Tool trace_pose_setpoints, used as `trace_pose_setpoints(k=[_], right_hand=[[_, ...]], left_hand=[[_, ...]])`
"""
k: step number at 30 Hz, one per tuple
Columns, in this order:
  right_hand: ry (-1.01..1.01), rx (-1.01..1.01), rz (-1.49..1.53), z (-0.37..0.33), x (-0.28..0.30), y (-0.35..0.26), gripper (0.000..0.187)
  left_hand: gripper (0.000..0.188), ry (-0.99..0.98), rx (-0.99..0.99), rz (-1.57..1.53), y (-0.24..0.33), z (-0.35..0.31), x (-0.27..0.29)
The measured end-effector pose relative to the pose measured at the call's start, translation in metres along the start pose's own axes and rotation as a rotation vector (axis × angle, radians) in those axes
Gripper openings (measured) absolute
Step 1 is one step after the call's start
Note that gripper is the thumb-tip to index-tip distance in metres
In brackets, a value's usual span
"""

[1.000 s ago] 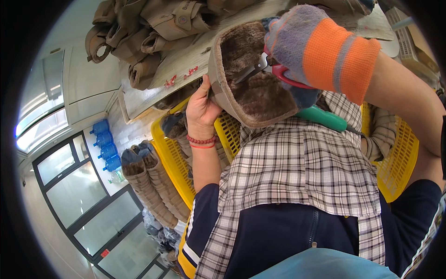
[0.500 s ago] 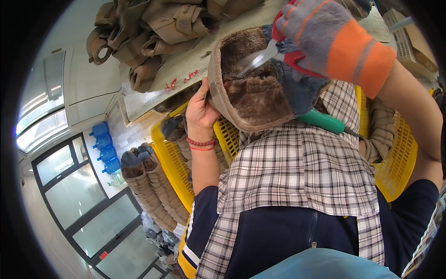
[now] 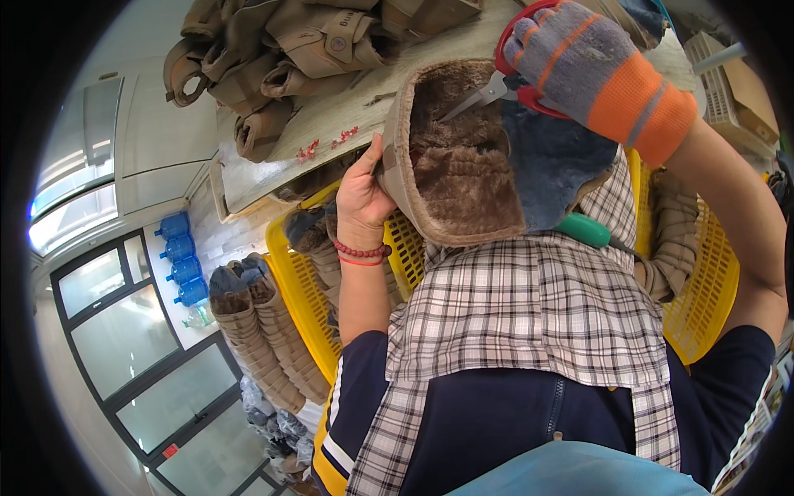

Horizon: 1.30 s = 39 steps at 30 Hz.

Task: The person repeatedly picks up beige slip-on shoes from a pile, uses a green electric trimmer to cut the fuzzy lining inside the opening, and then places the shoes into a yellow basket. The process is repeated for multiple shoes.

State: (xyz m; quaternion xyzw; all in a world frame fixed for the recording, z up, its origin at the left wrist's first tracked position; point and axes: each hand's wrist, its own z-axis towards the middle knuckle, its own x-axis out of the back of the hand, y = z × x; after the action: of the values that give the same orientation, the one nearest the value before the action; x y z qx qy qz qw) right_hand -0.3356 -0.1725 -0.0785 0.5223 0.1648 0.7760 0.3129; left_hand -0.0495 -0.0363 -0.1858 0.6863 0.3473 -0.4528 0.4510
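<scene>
My bare left hand (image 3: 364,194), with a red bead bracelet at the wrist, grips the left side of a tan, cap-shaped piece (image 3: 467,186) lined with brown and blue plush. Its open side faces up. In my right hand (image 3: 571,62), in a grey and orange knit glove, are red-handled scissors (image 3: 488,93). Their blades point down and left over the brown lining. I cannot tell whether the tips touch it. A green-handled tool (image 3: 583,230) lies below the piece, against my checked apron (image 3: 529,306); its far end is hidden.
Several similar tan pieces (image 3: 322,45) are heaped on the worktable (image 3: 339,107), with red scraps (image 3: 344,136) near its edge. Yellow baskets (image 3: 289,273) with more pieces stand at either side. Nested stacks (image 3: 269,331) and blue water jugs (image 3: 182,260) are at left.
The plush-lined piece has moved slightly down and right with my left hand. My right hand has lowered a little, and the scissors, blurred before, now show sharply over the lining.
</scene>
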Motion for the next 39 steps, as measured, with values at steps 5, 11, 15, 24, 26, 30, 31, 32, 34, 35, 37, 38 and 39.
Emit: trace_pose_setpoints(k=[5,11,15,24,26,30,31,32,34,35,37,38,39], right_hand=[[-0.039,0.052,-0.08,0.008,0.021,0.002,0.015],[-0.02,0.015,0.012,0.008,0.014,0.001,0.015],[-0.075,0.005,0.012,0.006,0.012,-0.001,0.016],[-0.253,-0.414,0.257,-0.016,0.001,-0.004,0.05],[-0.111,-0.529,0.356,-0.043,0.003,0.003,0.043],[-0.073,-0.848,0.49,-0.09,0.001,-0.011,0.039],[-0.163,-0.987,0.591,-0.099,-0.005,-0.021,0.035],[-0.262,-1.123,0.695,-0.107,-0.012,-0.032,0.032],[-0.406,-1.154,0.603,-0.119,-0.019,-0.049,0.031],[-0.377,-1.211,0.614,-0.13,-0.027,-0.058,0.033],[-0.394,-1.311,0.676,-0.133,-0.03,-0.066,0.041],[-0.389,-1.311,0.688,-0.131,-0.028,-0.068,0.042],[-0.385,-1.318,0.697,-0.133,-0.03,-0.071,0.043]], left_hand=[[0.035,0.014,0.0,0.017,-0.003,0.002,-0.008],[0.035,-0.022,0.014,0.02,0.0,0.001,-0.006],[0.035,-0.006,0.012,0.044,-0.002,0.002,-0.01],[0.036,0.152,-0.086,0.115,0.003,-0.009,-0.003],[0.034,0.152,-0.133,0.198,0.01,-0.009,-0.019],[0.044,0.202,-0.669,0.543,0.042,-0.046,-0.041],[0.046,0.26,-0.799,0.554,0.053,-0.053,-0.041],[0.047,0.321,-0.925,0.557,0.063,-0.059,-0.041],[0.046,0.279,-1.172,0.69,0.093,-0.056,-0.051],[0.046,0.196,-1.23,0.659,0.108,-0.044,-0.066],[0.047,0.067,-1.345,0.607,0.143,-0.021,-0.09],[0.047,0.012,-1.399,0.574,0.166,-0.004,-0.097],[0.047,-0.027,-1.428,0.605,0.189,0.012,-0.105]])
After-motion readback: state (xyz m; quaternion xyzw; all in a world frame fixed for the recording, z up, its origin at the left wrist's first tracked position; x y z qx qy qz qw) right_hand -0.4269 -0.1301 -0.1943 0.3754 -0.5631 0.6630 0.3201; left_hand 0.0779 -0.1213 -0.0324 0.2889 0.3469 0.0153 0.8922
